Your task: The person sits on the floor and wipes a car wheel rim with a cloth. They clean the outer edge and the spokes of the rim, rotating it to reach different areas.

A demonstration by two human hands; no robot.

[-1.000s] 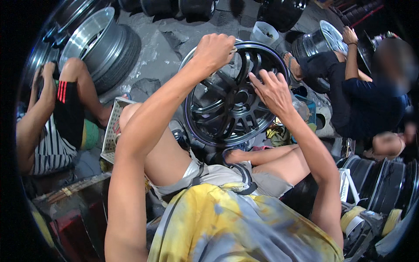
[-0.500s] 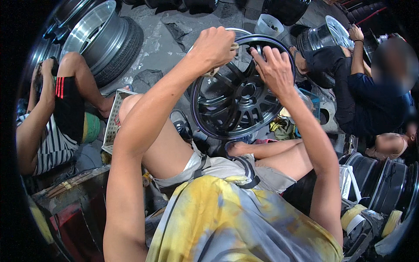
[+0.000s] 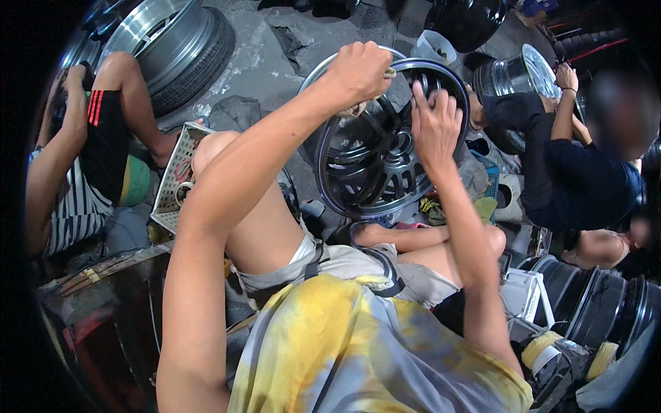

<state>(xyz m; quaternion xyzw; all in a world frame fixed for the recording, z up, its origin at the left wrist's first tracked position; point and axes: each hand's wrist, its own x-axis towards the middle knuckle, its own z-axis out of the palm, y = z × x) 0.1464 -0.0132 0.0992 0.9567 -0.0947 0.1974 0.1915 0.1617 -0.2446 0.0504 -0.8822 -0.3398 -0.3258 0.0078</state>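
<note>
A dark alloy wheel rim (image 3: pixel 401 142) with a bright lip stands tilted between my knees. Above its upper left edge, my left hand (image 3: pixel 361 72) is closed in a fist round a tan strip (image 3: pixel 354 110); the strip's end also shows by the knuckles, and it looks like cloth. My right hand (image 3: pixel 438 129) lies over the rim's right-hand spokes with its index finger stretched out and the other fingers partly bent. Nothing shows in that hand, though its palm side is hidden.
Left of my leg sits a pale perforated basket (image 3: pixel 169 186). A white tub (image 3: pixel 434 48) stands behind the rim. Co-workers sit at left and right, near a silver rim (image 3: pixel 153 38) and another silver rim (image 3: pixel 538 69). Several more rims (image 3: pixel 597 296) line the lower right.
My right hand has shifted lower over the spokes, and its index finger now points out. My left fist sits farther right in the picture. The view has moved slightly.
</note>
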